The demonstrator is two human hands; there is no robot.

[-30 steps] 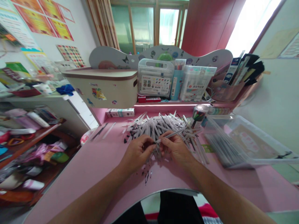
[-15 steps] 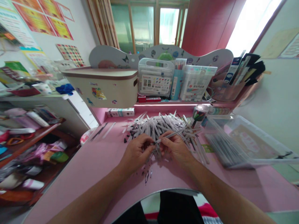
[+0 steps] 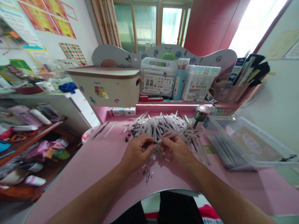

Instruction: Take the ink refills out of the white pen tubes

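Note:
A thin, pale pen [image 3: 176,133] slants between my hands in the middle of the desk. My right hand [image 3: 178,148] is closed around its shaft, thumb on top. At the pen's lower left end, the thumb and forefinger of my left hand [image 3: 140,151] pinch the tip. Just beyond my hands lies a heap of white and clear pens [image 3: 161,123], some with dark parts. Small black bits [image 3: 148,176] are scattered on the pink desk [image 3: 98,174] below my fingers. What lies under my palms is partly hidden.
At the right stands a clear plastic bin [image 3: 254,161] with pens inside. A clear jar of pens [image 3: 202,113] is behind the heap. Two thin sticks [image 3: 110,129] lie to the left. A shelf above carries a beige box [image 3: 107,88] and marker cases [image 3: 158,79].
The view has shifted slightly, so the scene sits a little further right. My left fingertips have closed over the pen's end, where a small dark part showed before.

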